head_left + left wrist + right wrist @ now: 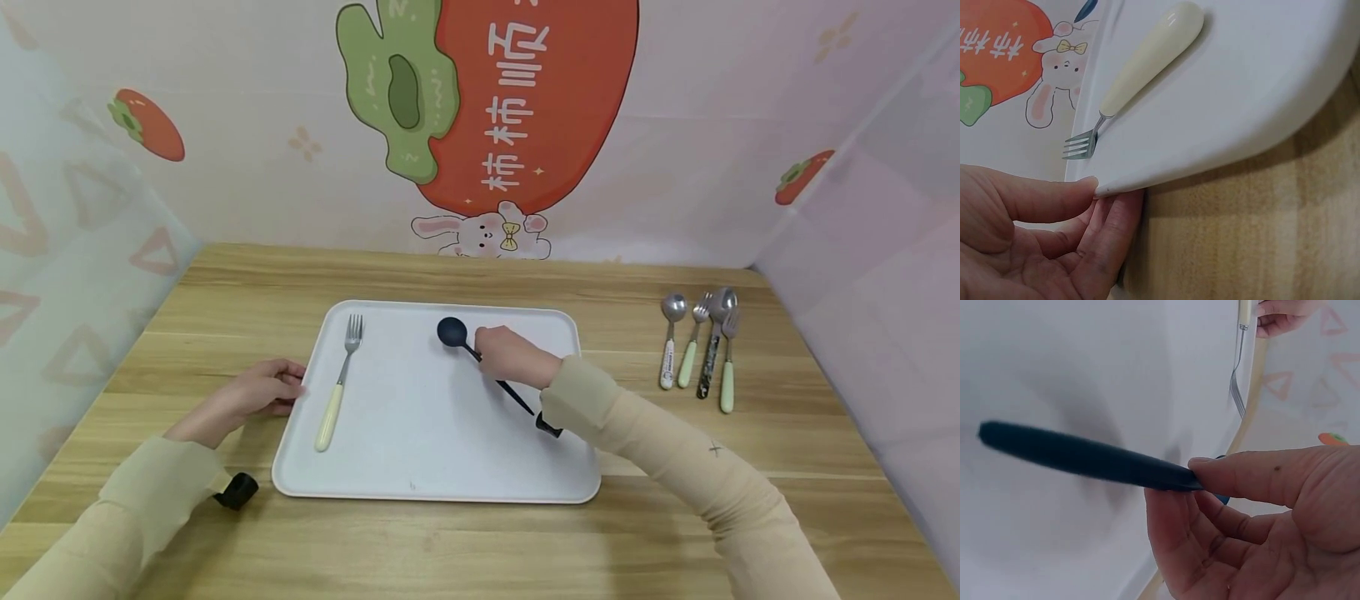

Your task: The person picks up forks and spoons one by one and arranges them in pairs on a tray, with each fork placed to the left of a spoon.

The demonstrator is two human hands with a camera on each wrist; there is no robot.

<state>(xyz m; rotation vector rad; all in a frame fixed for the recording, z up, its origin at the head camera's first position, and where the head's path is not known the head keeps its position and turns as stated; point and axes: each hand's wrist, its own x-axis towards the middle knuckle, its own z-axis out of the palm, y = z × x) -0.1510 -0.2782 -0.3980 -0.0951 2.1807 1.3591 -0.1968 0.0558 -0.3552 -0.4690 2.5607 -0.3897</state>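
A white tray (pixel 420 425) lies on the wooden table, and my left hand (pixel 258 390) pinches its left rim between thumb and fingers. On the tray's left side rests a fork (pixel 328 421) with a cream handle, tines toward the wall. My right hand (pixel 513 357) pinches a dark spoon (pixel 452 332) by its handle over the tray, bowl pointing to the far left. In the right wrist view the spoon's handle (pixel 1085 455) sticks out past the thumb and fingertips, with the bowl mostly hidden behind the hand.
To the right of the tray several pieces of cutlery lie side by side on the table (pixel 450 550): a spoon (pixel 667 354) with a white handle, forks (pixel 687 363) with pale green handles, and a spoon (pixel 708 367) with a patterned handle. A printed wall (pixel 262 200) stands behind.
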